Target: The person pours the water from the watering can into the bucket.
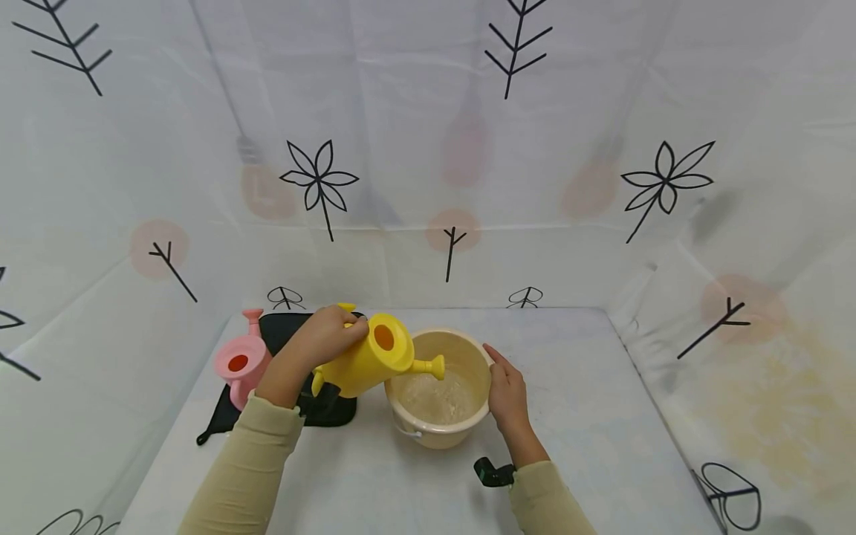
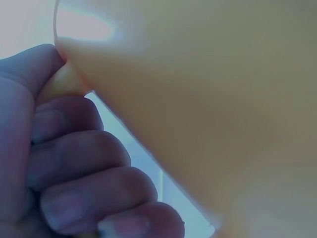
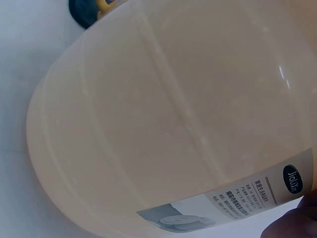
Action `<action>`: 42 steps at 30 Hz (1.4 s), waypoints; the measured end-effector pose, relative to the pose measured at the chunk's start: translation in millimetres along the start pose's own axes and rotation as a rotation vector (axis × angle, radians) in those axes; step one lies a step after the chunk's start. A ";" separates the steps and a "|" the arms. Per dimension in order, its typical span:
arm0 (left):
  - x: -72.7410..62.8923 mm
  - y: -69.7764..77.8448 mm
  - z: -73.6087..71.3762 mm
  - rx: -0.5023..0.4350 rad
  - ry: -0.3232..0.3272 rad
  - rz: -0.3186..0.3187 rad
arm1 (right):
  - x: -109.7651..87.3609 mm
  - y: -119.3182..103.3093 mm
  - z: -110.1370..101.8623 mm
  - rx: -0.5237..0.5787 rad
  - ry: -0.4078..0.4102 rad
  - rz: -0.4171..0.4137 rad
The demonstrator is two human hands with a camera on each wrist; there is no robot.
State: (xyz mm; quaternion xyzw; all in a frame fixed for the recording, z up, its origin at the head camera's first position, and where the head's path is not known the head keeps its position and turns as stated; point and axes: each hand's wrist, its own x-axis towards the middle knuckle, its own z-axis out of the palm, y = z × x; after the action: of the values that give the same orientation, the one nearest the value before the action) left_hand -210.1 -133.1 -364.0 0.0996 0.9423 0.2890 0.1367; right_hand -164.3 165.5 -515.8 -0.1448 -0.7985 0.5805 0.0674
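A yellow watering can (image 1: 361, 364) is tilted to the right, its spout over the cream bucket (image 1: 440, 438). My left hand (image 1: 326, 338) grips the can's handle; in the left wrist view its curled fingers (image 2: 94, 153) lie beside the can's side (image 2: 198, 99). Rippled water (image 1: 435, 397) shows inside the bucket. At the bucket's right rim, my right hand (image 1: 510, 390) holds the edge, index finger along it. In the right wrist view the bucket's wall (image 3: 148, 109), with a printed label (image 3: 233, 198), fills most of the frame, and only a fingertip shows.
To the left, a pink watering can (image 1: 244, 360) stands at the edge of a black mat (image 1: 334, 412) with a corner loop. A dark wrist camera (image 1: 493, 472) sticks out by my right sleeve. Printed white cloth (image 1: 401, 148) surrounds the white table (image 1: 374, 490).
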 end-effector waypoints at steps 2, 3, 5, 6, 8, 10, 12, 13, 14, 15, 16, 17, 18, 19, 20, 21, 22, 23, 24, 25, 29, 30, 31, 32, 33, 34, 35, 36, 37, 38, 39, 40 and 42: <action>0.3 0.1 0.2 0.002 -0.001 0.001 | 0.0 -0.2 0.0 0.001 -0.001 0.003; 0.5 0.1 0.3 0.004 -0.001 0.002 | 0.0 -0.3 0.0 -0.002 -0.001 0.005; 0.9 -0.2 0.4 0.009 -0.001 0.004 | 0.0 -0.5 0.0 -0.005 0.000 0.011; 1.0 -0.4 0.4 0.012 -0.001 0.005 | 0.1 -0.5 0.0 -0.007 0.000 0.012; 1.3 -0.6 0.6 0.017 -0.002 0.004 | 0.1 -0.7 -0.1 -0.006 -0.001 0.014; 1.4 -0.4 0.6 0.019 -0.005 0.001 | 0.2 -0.7 -0.3 -0.001 -0.003 0.014; 1.3 0.0 0.5 0.018 -0.007 -0.002 | 0.2 -0.9 -0.5 0.005 -0.006 0.013; 1.3 0.2 0.4 0.017 -0.008 -0.003 | 0.1 -0.9 -0.6 0.009 -0.007 0.014; 1.2 0.5 0.1 0.017 -0.008 -0.003 | 0.0 -1.0 -0.7 0.011 -0.007 0.015; 1.2 0.7 0.0 0.018 -0.009 -0.003 | -0.1 -1.0 -0.7 0.012 -0.008 0.016; 1.1 0.9 -0.2 0.019 -0.009 -0.003 | 0.0 -1.0 -0.7 0.013 -0.009 0.016; 1.0 1.1 -0.3 0.019 -0.009 -0.003 | 0.1 -1.0 -0.7 0.014 -0.009 0.017; 1.0 1.3 -0.3 0.020 -0.010 -0.004 | 0.2 -0.9 -0.6 0.015 -0.009 0.018; 1.1 1.4 -0.4 0.023 -0.011 -0.005 | 0.2 -0.9 -0.5 0.013 -0.010 0.019; 1.2 1.6 -0.4 0.025 -0.012 -0.008 | 0.2 -0.8 -0.5 0.013 -0.010 0.021; 1.4 1.7 -0.4 0.026 -0.013 -0.011 | 0.4 -0.7 -0.4 0.013 -0.011 0.021; 1.6 1.8 -0.4 0.026 -0.015 -0.014 | 0.7 -0.6 -0.3 0.014 -0.012 0.021; 1.8 1.9 -0.5 0.026 -0.016 -0.016 | 0.8 -0.4 -0.2 0.013 -0.012 0.021; 2.0 2.0 -0.6 0.027 -0.016 -0.018 | 0.9 -0.3 -0.3 0.013 -0.012 0.019; 2.1 2.4 -0.7 0.029 -0.016 -0.018 | 1.0 -0.2 -0.3 0.013 -0.012 0.019; 2.7 3.0 -0.9 0.040 -0.014 -0.009 | 1.1 0.0 -0.2 0.015 -0.012 0.015; 2.7 3.1 -0.9 0.043 -0.013 -0.007 | 0.9 0.0 -0.1 0.017 -0.013 0.015; 2.9 3.3 -0.9 0.045 -0.013 -0.006 | 1.0 -0.1 -0.1 0.019 -0.012 0.015; 3.1 3.3 -0.9 0.045 -0.014 -0.008 | 1.1 -0.1 0.0 0.022 -0.011 0.015; 3.2 3.3 -0.9 0.045 -0.014 -0.010 | 1.1 -0.3 -0.1 0.022 -0.010 0.015; 3.2 3.4 -0.8 0.044 -0.014 -0.013 | 1.1 -0.6 0.0 0.024 -0.010 0.013; 3.2 3.6 -0.8 0.042 -0.015 -0.016 | 1.2 -0.6 0.1 0.025 -0.010 0.011; 3.3 3.8 -0.8 0.041 -0.015 -0.018 | 1.4 -0.5 0.2 0.024 -0.009 0.012; 3.4 3.9 -0.8 0.040 -0.016 -0.020 | 1.5 -0.4 0.4 0.022 -0.008 0.013; 3.5 4.1 -0.7 0.040 -0.016 -0.020 | 1.6 -0.5 0.6 0.020 -0.006 0.014; 3.6 4.2 -0.7 0.042 -0.016 -0.020 | 1.5 -0.6 0.7 0.019 -0.007 0.011; 3.6 4.4 -0.6 0.043 -0.016 -0.019 | 1.5 -0.5 0.8 0.019 -0.007 0.011; 3.8 4.7 -0.6 0.044 -0.015 -0.018 | 1.5 -0.3 0.9 0.017 -0.004 0.016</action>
State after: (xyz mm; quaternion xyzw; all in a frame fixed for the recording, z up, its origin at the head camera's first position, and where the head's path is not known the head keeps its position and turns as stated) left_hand -213.3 -128.6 -361.6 0.0963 0.9482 0.2661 0.1443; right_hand -166.0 165.1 -515.9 -0.1494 -0.7924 0.5881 0.0627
